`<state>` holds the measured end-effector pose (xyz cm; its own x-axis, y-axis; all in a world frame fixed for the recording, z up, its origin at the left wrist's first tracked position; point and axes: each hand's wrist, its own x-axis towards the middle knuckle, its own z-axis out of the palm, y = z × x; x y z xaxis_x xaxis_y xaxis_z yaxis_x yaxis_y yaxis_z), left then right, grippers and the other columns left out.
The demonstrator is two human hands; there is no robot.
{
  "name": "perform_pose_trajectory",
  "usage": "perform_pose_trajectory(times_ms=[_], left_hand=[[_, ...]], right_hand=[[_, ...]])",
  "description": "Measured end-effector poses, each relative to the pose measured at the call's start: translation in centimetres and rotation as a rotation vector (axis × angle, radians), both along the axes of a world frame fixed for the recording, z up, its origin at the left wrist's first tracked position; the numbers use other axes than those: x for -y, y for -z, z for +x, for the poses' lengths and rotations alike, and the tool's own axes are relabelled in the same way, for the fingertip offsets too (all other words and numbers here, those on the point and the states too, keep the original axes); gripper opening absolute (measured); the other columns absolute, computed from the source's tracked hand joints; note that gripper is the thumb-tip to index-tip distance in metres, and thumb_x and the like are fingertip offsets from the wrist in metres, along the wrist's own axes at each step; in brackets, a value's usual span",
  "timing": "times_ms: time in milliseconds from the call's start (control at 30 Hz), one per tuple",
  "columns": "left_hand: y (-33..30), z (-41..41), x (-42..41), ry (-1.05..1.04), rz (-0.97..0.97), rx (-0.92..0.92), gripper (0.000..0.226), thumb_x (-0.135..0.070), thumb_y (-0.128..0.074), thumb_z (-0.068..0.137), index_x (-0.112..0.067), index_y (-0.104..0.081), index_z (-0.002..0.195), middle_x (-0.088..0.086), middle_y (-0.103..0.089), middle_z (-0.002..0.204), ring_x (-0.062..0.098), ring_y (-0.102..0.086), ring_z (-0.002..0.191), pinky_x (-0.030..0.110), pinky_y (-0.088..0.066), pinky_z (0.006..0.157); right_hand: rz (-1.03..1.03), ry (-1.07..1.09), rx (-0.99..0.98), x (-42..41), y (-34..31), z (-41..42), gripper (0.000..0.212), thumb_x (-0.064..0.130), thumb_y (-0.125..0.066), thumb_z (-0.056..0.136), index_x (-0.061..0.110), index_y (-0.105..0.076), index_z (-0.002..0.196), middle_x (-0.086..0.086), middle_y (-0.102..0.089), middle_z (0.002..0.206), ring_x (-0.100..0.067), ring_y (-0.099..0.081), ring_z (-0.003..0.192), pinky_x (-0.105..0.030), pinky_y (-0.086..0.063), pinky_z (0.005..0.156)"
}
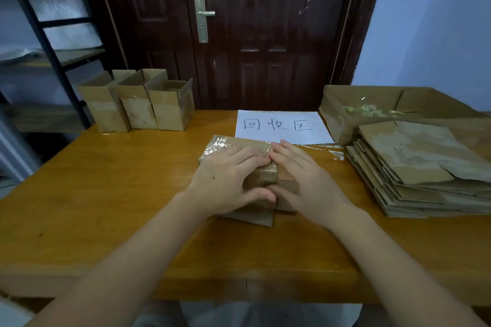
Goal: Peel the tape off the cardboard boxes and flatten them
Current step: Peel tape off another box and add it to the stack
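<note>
head view | your left hand (225, 180) and right hand (300, 180) lie flat, fingertips meeting, pressing on the taped box (261, 176) at table (106, 194) centre | box runs long from you toward the paper sign (281, 126); both hands equally near | flattened stack (419, 172) lies right, so likely your right hand carries it over

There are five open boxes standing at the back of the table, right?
Not five. The head view shows three open boxes standing at the back left of the table, while both hands press on another box.
</note>
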<state>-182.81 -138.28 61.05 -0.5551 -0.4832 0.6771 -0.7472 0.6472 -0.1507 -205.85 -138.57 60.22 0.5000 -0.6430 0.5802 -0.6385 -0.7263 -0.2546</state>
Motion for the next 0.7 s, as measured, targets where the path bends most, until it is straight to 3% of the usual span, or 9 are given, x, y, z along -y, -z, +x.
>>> perform_pose_trajectory(times_ms=[133,267,500,633,700], left_hand=[[-0.3,-0.2,-0.1,-0.059,0.06,0.013,0.087,-0.088,-0.063,0.073,-0.019,-0.069,0.126,-0.003,-0.069,0.127,0.017,-0.065,0.114,0.035,-0.055,0.095],[-0.3,-0.3,0.4,-0.095,0.102,0.009,0.081,-0.083,-0.068,0.073,-0.021,-0.064,0.124,-0.005,-0.066,0.125,0.016,-0.064,0.111,0.033,-0.053,0.093],[-0.3,-0.1,1.0,-0.092,0.132,-0.013,0.069,-0.079,-0.07,0.074,-0.025,-0.064,0.116,-0.011,-0.065,0.119,0.011,-0.062,0.106,0.027,-0.048,0.09],[-0.5,-0.3,1.3,-0.1,0.147,-0.032,0.068,-0.08,-0.068,0.075,-0.025,-0.063,0.114,-0.011,-0.065,0.119,0.009,-0.061,0.107,0.025,-0.045,0.091],[-0.6,-0.6,1.2,-0.115,0.119,-0.028,0.064,-0.078,-0.063,0.081,-0.024,-0.064,0.115,-0.009,-0.065,0.121,0.012,-0.06,0.111,0.03,-0.043,0.099]], right_hand=[[-0.22,-0.064,0.054,0.1,0.5,0.5,0.044,0.026,-0.077,0.09,0.007,-0.066,0.128,-0.007,-0.06,0.141,-0.021,-0.052,0.136,-0.04,-0.048,0.109],[-0.309,-0.054,0.116,0.3,0.9,1.1,0.026,0.018,-0.076,0.092,0.006,-0.074,0.114,-0.011,-0.069,0.128,-0.025,-0.063,0.123,-0.042,-0.054,0.1],[-0.54,-0.049,0.1,0.3,1.7,1.7,0.016,0.019,-0.066,0.101,0.009,-0.078,0.103,-0.015,-0.07,0.125,-0.028,-0.066,0.12,-0.042,-0.063,0.084],[-0.472,0.012,0.09,-0.1,1.7,2.5,0.022,0.019,-0.057,0.105,0.006,-0.075,0.1,-0.015,-0.069,0.128,-0.028,-0.061,0.127,-0.043,-0.061,0.088],[-0.435,0.067,0.075,0.0,1.7,2.8,0.023,0.019,-0.053,0.104,0.006,-0.073,0.101,-0.015,-0.068,0.129,-0.027,-0.06,0.128,-0.042,-0.061,0.089]])
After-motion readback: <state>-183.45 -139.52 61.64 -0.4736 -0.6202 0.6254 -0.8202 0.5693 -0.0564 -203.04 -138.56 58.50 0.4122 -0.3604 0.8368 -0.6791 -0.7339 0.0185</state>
